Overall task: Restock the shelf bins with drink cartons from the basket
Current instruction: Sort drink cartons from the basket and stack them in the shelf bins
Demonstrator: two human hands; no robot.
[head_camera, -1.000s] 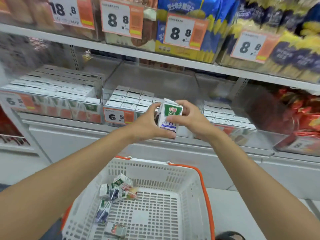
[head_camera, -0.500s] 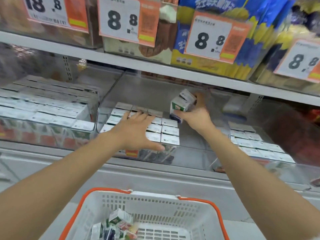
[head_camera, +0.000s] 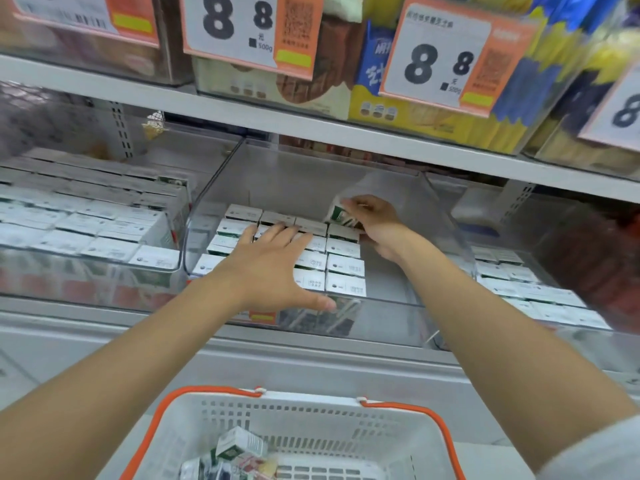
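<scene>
- Nearest you, the white basket [head_camera: 346, 415] with its orange handle sits at the bottom of the view; a few drink cartons [head_camera: 239, 445] lie jumbled in its near left corner.
- Your two bare forearms reach up from either side of the basket toward the middle shelf.
- Your left hand [head_camera: 273, 268] is spread flat, fingers splayed, palm down on the tops of the cartons standing in the middle clear bin [head_camera: 446, 216]; it grips nothing, and its thumb lies by the bin's front edge.
- Those stocked cartons [head_camera: 346, 265] stand upright in tight rows filling the left part of that bin; its right part shows bare floor.
- Your right hand [head_camera: 372, 216] is deeper in the same bin, fingers closed around one tilted carton [head_camera: 337, 211] with a green patch, held at the far right end of the back row, just above the standing cartons.
- The bins to the left [head_camera: 173, 216] and right [head_camera: 540, 289] hold similar white-topped cartons.
- Farthest up, the upper shelf [head_camera: 311, 129] carries snack packs behind price tags [head_camera: 446, 53] reading 8.8.
</scene>
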